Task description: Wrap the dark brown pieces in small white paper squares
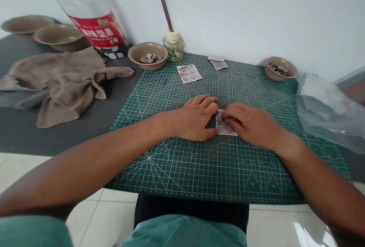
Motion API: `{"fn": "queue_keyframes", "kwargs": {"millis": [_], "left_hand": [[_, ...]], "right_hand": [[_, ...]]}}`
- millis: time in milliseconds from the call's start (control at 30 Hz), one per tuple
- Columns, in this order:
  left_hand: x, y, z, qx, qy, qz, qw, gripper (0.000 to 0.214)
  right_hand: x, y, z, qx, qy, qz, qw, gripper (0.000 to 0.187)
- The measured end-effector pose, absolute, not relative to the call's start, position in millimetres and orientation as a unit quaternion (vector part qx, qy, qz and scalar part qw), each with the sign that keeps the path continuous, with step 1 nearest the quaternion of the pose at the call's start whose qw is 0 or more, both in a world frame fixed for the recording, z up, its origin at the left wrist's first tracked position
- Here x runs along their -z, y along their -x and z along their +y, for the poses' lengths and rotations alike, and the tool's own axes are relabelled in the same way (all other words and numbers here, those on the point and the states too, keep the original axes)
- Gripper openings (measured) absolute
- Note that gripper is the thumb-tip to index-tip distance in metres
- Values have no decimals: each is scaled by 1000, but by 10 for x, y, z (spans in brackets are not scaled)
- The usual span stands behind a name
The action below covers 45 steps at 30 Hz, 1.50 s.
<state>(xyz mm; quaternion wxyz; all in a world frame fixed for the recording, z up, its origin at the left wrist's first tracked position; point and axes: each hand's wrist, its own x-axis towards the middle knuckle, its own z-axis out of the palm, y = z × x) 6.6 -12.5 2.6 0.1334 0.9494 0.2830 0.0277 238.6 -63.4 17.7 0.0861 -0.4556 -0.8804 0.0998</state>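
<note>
A small white paper sheet with brownish smudges point(227, 129) lies on the green cutting mat point(176, 171) between my hands. My left hand point(198, 119) rests at the sheet's left side. Its fingers and thumb are apart, and the thumb tip touches the sheet's lower left corner. My right hand point(246, 123) is over the sheet's right part with fingers curled together and pressed down on it. Whatever may be under those fingertips is hidden. Farther back lie a similar creased, stained paper point(189, 73) and a small folded paper packet point(219, 65).
Bowls with small dark and pale pieces stand back left point(148, 55) and back right point(281, 68). A reed diffuser point(173, 47), a red-labelled plastic jar point(94, 26), a brown cloth point(65, 81) and a clear plastic bag point(327, 106) surround the mat. More bowls point(61, 37) stand far left.
</note>
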Motion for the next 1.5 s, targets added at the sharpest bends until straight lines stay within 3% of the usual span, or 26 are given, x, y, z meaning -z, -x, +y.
{"fn": "queue_keyframes", "kwargs": {"millis": [200,400,600,767,933,1100,1300,1500], "left_hand": [[-46,-70,-129,-8,-950,281,135,55],[-27,-68,-116,-17,-950,285,127,55],[-38,-68,-117,-11,-953,275,126,55],[-19,-62,-108,-22,-951,281,128,55],[-27,-67,-111,-14,-952,274,133,57],[-52,-78,-121,-11,-951,284,123,54],[-31,-68,-117,-15,-952,277,129,57],[-36,-74,-117,-10,-949,288,131,54]], "right_hand": [[-197,-2385,-685,-161,422,-890,67,11],[-164,-2401,-633,-70,508,-854,89,10],[-142,-2350,-650,-102,392,-910,84,16],[-165,-2423,-582,-67,476,-872,93,15],[-173,-2406,-656,-140,390,-907,71,13],[-174,-2368,-603,-84,456,-881,93,15],[-205,-2426,-647,-181,368,-909,72,11],[-210,-2468,-613,-107,455,-882,68,12]]}}
